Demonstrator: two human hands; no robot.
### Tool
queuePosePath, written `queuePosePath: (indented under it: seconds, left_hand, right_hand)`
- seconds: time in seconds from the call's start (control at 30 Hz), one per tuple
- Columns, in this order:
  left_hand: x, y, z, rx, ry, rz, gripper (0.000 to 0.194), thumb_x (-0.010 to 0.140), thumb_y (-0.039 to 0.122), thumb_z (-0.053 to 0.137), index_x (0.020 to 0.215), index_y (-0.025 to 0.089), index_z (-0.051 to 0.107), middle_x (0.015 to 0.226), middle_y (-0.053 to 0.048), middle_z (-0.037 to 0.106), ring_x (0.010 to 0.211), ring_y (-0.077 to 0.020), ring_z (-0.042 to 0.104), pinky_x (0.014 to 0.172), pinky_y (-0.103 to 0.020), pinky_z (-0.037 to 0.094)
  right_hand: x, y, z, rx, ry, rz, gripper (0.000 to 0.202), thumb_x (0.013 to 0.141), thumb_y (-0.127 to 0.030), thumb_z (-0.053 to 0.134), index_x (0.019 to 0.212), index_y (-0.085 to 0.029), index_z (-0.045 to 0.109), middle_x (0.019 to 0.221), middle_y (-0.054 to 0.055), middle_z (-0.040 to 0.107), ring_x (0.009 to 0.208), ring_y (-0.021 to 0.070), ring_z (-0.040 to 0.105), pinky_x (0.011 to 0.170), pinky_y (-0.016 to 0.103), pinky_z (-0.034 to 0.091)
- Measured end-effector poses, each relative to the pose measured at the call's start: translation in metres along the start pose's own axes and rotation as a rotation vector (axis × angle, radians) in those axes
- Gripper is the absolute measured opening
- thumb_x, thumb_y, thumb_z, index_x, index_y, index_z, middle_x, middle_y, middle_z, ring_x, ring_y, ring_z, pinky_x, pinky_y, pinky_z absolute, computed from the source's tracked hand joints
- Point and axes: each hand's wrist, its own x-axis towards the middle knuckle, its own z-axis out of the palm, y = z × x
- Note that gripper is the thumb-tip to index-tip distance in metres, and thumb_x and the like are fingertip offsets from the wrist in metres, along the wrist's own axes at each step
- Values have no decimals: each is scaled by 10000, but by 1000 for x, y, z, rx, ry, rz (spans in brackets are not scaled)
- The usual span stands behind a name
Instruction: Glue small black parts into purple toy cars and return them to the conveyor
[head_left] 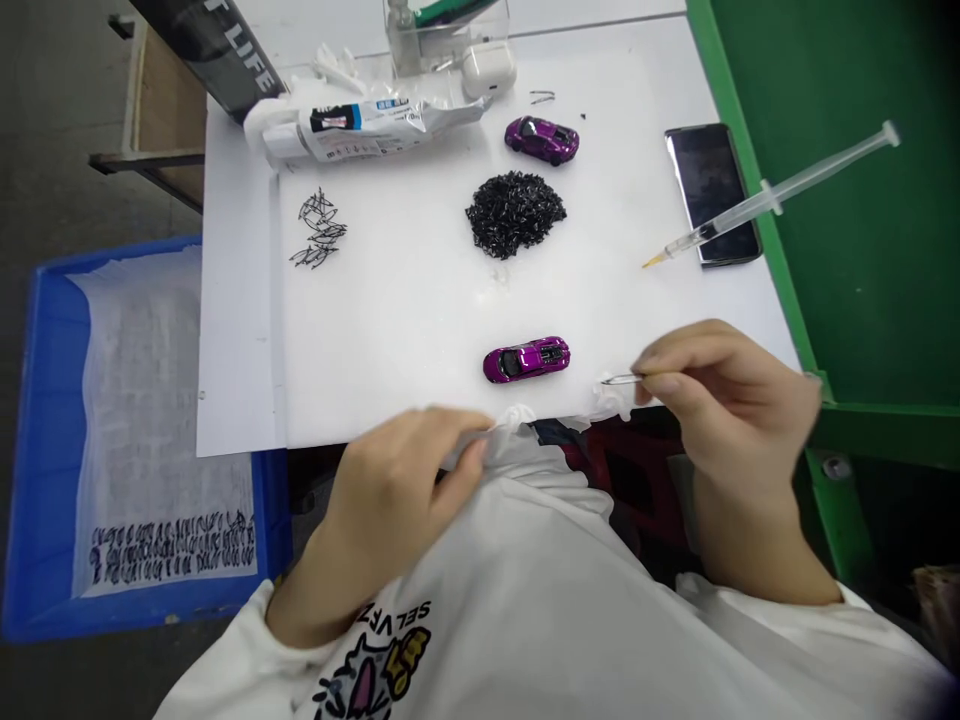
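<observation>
My left hand (pixel 405 490) is at the table's front edge, thumb and forefinger closed on a fold of white cloth (pixel 517 440) that runs down over my lap. Between the thumb and fingers of my right hand (pixel 720 400) is a thin pointed metal tool (pixel 622 380), its tip just above a crumpled white bit (pixel 611 400) at the table's edge. A purple toy car (pixel 527 360) sits between the two hands, touched by neither. Beyond it lies a heap of small black pieces (pixel 514 213). Thin black wire-like loops (pixel 321 230) are spread at the left.
A second purple toy car (pixel 541 140) stands behind the heap. A syringe (pixel 750 210) with a yellow tip lies across a phone (pixel 712 190). At the back are a white tube (pixel 375 130) and an earbud case (pixel 489 68). A blue crate (pixel 45 450) holds rows of black loops.
</observation>
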Motion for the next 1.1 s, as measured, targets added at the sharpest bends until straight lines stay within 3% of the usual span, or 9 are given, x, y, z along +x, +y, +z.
queuePosePath:
  seconds: [0.1, 0.23, 0.4, 0.5, 0.67, 0.73, 1.1]
  left_hand:
    - [29, -10, 16, 55, 71, 103, 273, 832, 162, 559, 1103, 172, 531, 1143, -58, 626, 999, -192, 575, 855, -315, 458]
    - [50, -21, 34, -35, 54, 48, 276, 769, 134, 613, 1030, 201, 550, 956, -3, 667, 892, -183, 571, 801, -305, 471]
    - [51, -24, 23, -193, -25, -65, 286, 806, 195, 606, 1079, 205, 519, 1044, -19, 657, 982, -187, 594, 803, -309, 471]
    - [54, -23, 20, -270, -16, -70, 278, 823, 224, 609, 1093, 212, 544, 1070, -19, 652, 984, -171, 593, 760, -279, 471]
    - [60, -12, 33, -382, 294, -92, 104, 782, 163, 658, 865, 213, 618, 839, 41, 674, 750, -99, 589, 657, -221, 462]
    - [61, -9, 38, -413, 361, -94, 95, 776, 142, 658, 828, 210, 618, 800, 45, 666, 735, -95, 585, 653, -221, 464]
    - [61, -5, 43, -540, 415, -140, 109, 765, 118, 650, 813, 206, 607, 785, 23, 646, 720, -114, 581, 633, -254, 457]
  right_hand:
    - [16, 6, 14, 152, -161, 151, 30, 789, -191, 622, 788, -213, 642, 821, 12, 627, 711, 128, 596, 498, 251, 496]
    - [32, 10, 24, 274, -325, 386, 87, 774, -272, 643, 762, -187, 626, 926, 48, 656, 863, 166, 622, 496, 228, 537]
    - [41, 17, 31, 336, -353, 535, 134, 751, -301, 665, 761, -172, 629, 930, 47, 668, 889, 172, 629, 494, 207, 552]
    - [41, 19, 34, 350, -320, 569, 123, 756, -294, 660, 756, -174, 635, 904, 39, 673, 844, 153, 634, 509, 202, 558]
    - [42, 18, 35, 365, -303, 579, 106, 765, -280, 651, 755, -176, 639, 891, 27, 680, 770, 123, 637, 505, 186, 555]
    - [42, 18, 35, 359, -301, 581, 110, 765, -279, 649, 751, -171, 635, 889, 30, 681, 762, 123, 637, 502, 187, 553]
    - [41, 18, 34, 349, -310, 561, 109, 775, -289, 645, 776, -182, 632, 893, 24, 677, 756, 120, 635, 503, 190, 553]
